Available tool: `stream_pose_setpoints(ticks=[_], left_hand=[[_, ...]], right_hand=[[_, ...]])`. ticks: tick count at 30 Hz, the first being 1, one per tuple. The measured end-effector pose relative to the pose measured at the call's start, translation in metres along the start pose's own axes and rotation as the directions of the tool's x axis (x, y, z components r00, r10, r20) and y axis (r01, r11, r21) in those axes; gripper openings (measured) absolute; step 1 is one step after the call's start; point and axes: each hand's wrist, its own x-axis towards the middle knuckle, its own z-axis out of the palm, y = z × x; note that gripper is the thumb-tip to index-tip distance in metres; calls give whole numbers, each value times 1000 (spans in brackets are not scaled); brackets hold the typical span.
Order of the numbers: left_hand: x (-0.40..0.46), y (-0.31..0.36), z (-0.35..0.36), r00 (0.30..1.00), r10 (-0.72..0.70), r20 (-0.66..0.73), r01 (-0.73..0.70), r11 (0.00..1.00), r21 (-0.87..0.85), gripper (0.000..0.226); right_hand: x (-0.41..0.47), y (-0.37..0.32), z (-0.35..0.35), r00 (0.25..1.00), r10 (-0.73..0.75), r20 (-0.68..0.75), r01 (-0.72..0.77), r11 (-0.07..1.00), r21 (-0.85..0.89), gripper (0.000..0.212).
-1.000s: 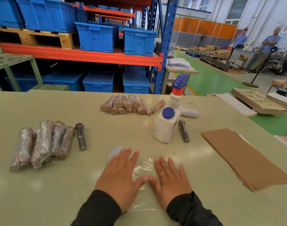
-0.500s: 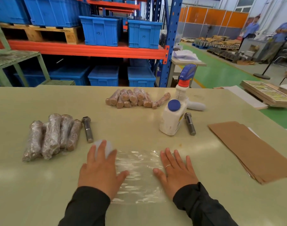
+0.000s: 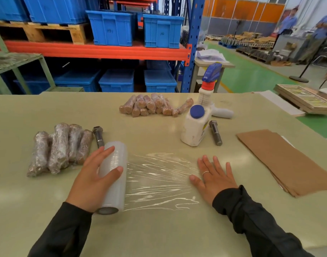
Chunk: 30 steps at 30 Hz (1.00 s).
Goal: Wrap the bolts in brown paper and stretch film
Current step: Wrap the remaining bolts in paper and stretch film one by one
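Hands both engaged: left hand [image 3: 93,179] grasps the stretch film roll [image 3: 113,178], fingers curled over it; right hand [image 3: 213,178] lies flat, fingers straight, pinning the film sheet [image 3: 159,179] to the counter [image 3: 159,229]. Recommend even tension and a sheet long enough to cover one bolt. Film-wrapped bolts [image 3: 56,147] and a bare bolt [image 3: 99,136] lie beyond the left hand; paper-wrapped bolts [image 3: 151,105] farther back.

Film roll [image 3: 113,178] lying on table, sheet [image 3: 161,179] pulled out flat to right.
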Motion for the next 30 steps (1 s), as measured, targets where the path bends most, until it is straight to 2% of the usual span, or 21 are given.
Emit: stream_pose_setpoints(ticks=[2,4,10,14,18,22,26,30], left_hand=[[0,-2,7,1000,6,-17,-6,1000,29,52],[0,-6,13,999,-13,-42,15,999,52,51],[2,-4,16,1000,-28,5,27,993,112,49],[4,-5,-3,995,-98,12,95,979,183,45],[-2,-6,-12,982,-178,-67,190,922,338,43],[-8,-3,-6,966,-224,-130,257,889,379,45],[-10,-3,1,968,-225,-115,252,849,465,70],[-7,-6,2,966,-234,-109,258,870,419,62]], right_hand=[[2,3,-7,999,16,50,-23,987,160,64],[6,2,-10,999,34,21,-39,957,289,58],[10,5,9,993,81,-91,-78,996,41,52],[11,5,13,985,134,-106,-136,991,-4,58],[11,4,13,980,173,-99,-177,984,-31,66],[9,5,9,981,176,-82,-180,983,-46,71],[9,10,7,985,157,-75,-162,984,-73,76],[7,23,6,987,148,-61,-153,986,-72,88]])
